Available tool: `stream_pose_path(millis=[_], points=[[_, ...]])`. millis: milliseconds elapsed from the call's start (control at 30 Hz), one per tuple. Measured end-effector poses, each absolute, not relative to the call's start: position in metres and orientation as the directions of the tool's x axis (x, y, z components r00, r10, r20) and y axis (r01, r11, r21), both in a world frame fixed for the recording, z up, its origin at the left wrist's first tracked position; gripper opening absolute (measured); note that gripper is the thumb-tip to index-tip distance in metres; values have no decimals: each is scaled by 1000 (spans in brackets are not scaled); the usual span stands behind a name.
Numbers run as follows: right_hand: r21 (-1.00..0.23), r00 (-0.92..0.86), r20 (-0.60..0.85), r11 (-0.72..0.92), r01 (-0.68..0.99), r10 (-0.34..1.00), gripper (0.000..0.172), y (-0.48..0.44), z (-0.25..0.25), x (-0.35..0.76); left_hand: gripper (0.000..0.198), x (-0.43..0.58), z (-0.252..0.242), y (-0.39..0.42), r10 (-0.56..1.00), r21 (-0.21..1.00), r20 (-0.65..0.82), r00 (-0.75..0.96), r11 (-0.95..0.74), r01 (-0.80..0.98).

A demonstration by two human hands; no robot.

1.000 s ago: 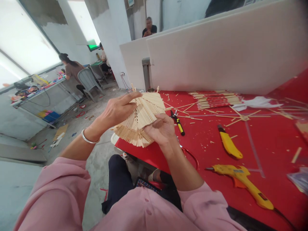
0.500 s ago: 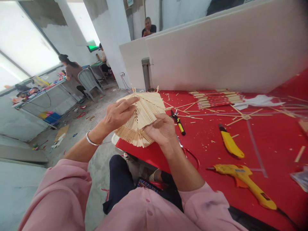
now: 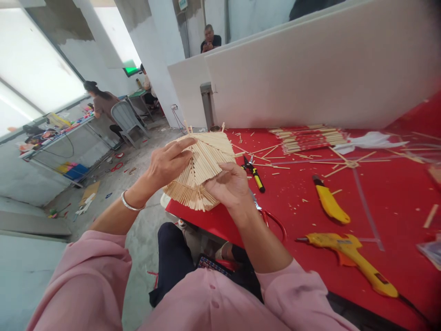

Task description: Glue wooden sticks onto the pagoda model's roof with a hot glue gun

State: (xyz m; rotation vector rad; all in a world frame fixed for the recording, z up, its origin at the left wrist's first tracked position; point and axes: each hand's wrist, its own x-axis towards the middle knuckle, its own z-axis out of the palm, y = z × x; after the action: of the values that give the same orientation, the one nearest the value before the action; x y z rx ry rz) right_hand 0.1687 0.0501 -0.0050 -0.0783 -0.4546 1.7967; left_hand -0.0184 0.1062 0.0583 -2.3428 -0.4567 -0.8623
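Note:
Above the table's left corner I hold up a roof-like model made of thin wooden sticks (image 3: pixel 205 161), its sticks laid side by side in sloping panels. My left hand (image 3: pixel 171 162) grips its left side, fingers lying over the upper panel. At the lower right edge, my right hand (image 3: pixel 230 185) is closed on the model, thumb on top and the other fingers partly hidden. Just right of that hand, yellow-and-black pliers (image 3: pixel 254 174) lie on the red table. Red-handled scissors (image 3: pixel 272 220) are partly covered by my right forearm.
On the red table (image 3: pixel 292 271) lie a yellow glue gun (image 3: pixel 347 257), a yellow utility knife (image 3: pixel 330 202), bundled sticks (image 3: pixel 310 139), a star-shaped stick frame (image 3: pixel 351 163) and loose scraps. White boards (image 3: pixel 292 78) stand behind. People sit farther back; a grey chair (image 3: pixel 126 119) is at left.
Both hands keep the same grip on the stick model. The whole view has shifted slightly; otherwise hardly anything differs.

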Motion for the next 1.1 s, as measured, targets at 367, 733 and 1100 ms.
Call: stream_pose_path(millis=[367, 733, 1100], points=[[-322, -296, 183, -227, -919, 937, 50, 50, -3, 169, 8, -13, 57, 108, -32, -476, 707, 706, -759, 443], [-342, -296, 203, -216, -914, 933, 48, 51, -6, 169, 16, -14, 62, 106, 50, -454, 673, 738, -760, 466], [-334, -311, 191, -236, -912, 931, 47, 51, -7, 170, 15, -20, 57, 104, 84, -377, 696, 713, -802, 462]])
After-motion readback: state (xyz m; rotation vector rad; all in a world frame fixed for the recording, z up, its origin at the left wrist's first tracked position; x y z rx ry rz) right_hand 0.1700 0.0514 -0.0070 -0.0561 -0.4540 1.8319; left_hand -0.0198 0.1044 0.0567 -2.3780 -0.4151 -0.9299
